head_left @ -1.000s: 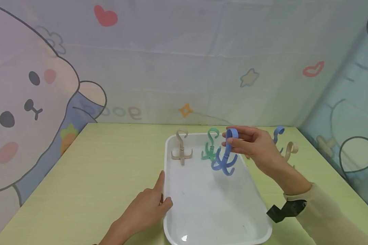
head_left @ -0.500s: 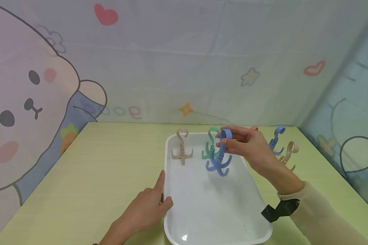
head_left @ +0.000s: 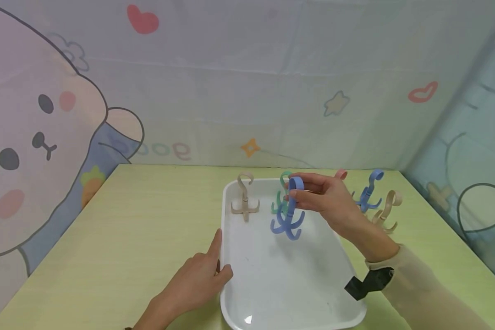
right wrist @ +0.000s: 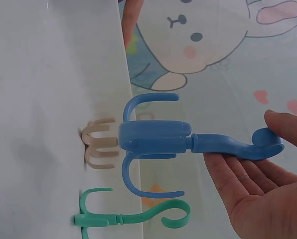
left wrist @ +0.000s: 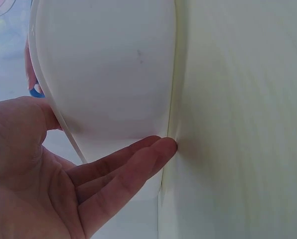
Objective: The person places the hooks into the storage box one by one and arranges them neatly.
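Note:
My right hand [head_left: 334, 206] pinches a blue four-pronged rotating hook [head_left: 289, 223] by its curled top. The hook hangs prongs-down over the white tray [head_left: 280, 284], apart from its floor. In the right wrist view, the blue hook [right wrist: 153, 137] lies between thumb and fingers at its curl. Inside the tray's far end a beige hook [head_left: 244, 208] stands upright, and beside it a green hook [head_left: 285, 174], partly hidden by my right hand. My left hand [head_left: 194, 282] rests against the tray's left side; in the left wrist view its extended fingers [left wrist: 118, 186] touch the outer wall.
To the tray's right, on the pale yellow table [head_left: 148, 220], stand another blue hook [head_left: 368, 192], another beige hook [head_left: 389, 207] and a pink hook [head_left: 341, 174], mostly hidden behind my right hand. A printed cloth backdrop [head_left: 247, 82] rises behind the table.
My right hand has carried the blue hook leftward over the tray, in front of the green hook. More of the hooks on the right shows. The left hand has stayed put.

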Tool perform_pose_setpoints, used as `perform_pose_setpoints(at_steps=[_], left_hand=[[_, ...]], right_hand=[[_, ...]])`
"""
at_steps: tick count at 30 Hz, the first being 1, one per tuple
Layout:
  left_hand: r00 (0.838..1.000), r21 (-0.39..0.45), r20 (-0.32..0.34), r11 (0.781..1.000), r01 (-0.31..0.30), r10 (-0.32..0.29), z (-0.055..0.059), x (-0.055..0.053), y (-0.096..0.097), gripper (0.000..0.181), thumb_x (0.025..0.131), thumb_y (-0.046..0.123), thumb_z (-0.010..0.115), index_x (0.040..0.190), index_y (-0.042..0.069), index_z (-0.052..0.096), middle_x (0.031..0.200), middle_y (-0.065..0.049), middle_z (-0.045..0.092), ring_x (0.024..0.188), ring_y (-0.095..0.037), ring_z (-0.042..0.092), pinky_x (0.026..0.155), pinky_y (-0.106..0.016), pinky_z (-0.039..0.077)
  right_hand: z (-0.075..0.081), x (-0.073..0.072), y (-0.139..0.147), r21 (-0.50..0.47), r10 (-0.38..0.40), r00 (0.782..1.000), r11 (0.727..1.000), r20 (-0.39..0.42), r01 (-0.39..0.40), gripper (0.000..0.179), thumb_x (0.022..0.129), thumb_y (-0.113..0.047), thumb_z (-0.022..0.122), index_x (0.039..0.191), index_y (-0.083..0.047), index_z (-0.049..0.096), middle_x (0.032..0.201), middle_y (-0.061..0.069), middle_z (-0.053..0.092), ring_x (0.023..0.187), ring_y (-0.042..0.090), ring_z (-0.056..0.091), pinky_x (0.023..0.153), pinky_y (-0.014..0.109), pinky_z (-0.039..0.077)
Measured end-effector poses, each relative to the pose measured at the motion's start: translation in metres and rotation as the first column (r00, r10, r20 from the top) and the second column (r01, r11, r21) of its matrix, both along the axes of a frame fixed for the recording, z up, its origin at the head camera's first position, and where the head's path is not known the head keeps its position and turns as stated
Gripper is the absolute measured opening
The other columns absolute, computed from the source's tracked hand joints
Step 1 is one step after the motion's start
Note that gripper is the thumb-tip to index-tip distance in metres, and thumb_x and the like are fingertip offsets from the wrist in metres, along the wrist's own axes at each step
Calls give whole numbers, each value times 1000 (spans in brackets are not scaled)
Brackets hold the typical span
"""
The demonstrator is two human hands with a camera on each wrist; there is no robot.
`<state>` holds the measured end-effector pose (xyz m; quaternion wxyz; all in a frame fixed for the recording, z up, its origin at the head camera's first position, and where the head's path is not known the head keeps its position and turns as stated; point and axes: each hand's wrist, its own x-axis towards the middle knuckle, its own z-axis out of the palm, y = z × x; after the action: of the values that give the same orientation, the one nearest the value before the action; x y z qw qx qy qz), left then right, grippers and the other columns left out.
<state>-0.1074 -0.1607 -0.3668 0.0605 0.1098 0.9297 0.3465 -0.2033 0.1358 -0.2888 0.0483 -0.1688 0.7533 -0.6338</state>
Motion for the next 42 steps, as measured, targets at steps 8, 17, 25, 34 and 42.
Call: perform_pose_setpoints(at_steps=[8, 17, 25, 34, 42], left_hand=[[1000, 5, -1, 1000, -2, 2, 0, 0, 0, 82, 98, 22, 55, 168, 3, 18, 77, 6, 64, 57, -10, 48, 55, -27, 37], [1000, 1, -12, 1000, -1, 1, 1, 0, 1, 82, 98, 23, 54, 168, 1, 18, 73, 7, 61, 56, -10, 46, 55, -27, 36], [1000, -2, -22, 1000, 3, -3, 0, 0, 1, 81, 98, 23, 55, 167, 2, 19, 73, 8, 61, 56, -10, 48, 55, -27, 37], [1000, -26, -30, 1000, 1, -2, -2, -2, 1, 81, 97, 25, 55, 167, 2, 21, 71, 7, 59, 56, -11, 47, 56, -27, 37], [999, -14, -36, 1000, 14, -15, -2, 0, 0, 81, 98, 24, 55, 167, -1, 20, 70, 8, 59, 54, -9, 46, 54, -26, 36]], right_hand=[[-2, -1, -7, -37, 31, 1000, 999, -1, -31, 50, 100, -6, 70, 145, 10, 56, 129, 21, 74, 104, 13, 78, 93, 32, 60], [-5, 0, -13, -13, 44, 999, 999, -5, -44, 50, 99, -8, 71, 146, 4, 58, 125, 11, 77, 106, 12, 77, 94, 32, 59], [-8, 0, -19, -4, 61, 998, 998, -7, -61, 50, 99, -9, 72, 146, 2, 59, 128, 12, 76, 109, 16, 77, 96, 34, 59], [-13, 0, -27, 30, 58, 998, 998, 3, -58, 48, 98, -12, 74, 144, 0, 62, 131, 17, 73, 111, 22, 77, 96, 35, 59], [-18, -1, -37, 60, 49, 999, 997, 16, -50, 50, 97, -14, 75, 144, -2, 62, 132, 16, 73, 116, 26, 75, 96, 37, 59]])
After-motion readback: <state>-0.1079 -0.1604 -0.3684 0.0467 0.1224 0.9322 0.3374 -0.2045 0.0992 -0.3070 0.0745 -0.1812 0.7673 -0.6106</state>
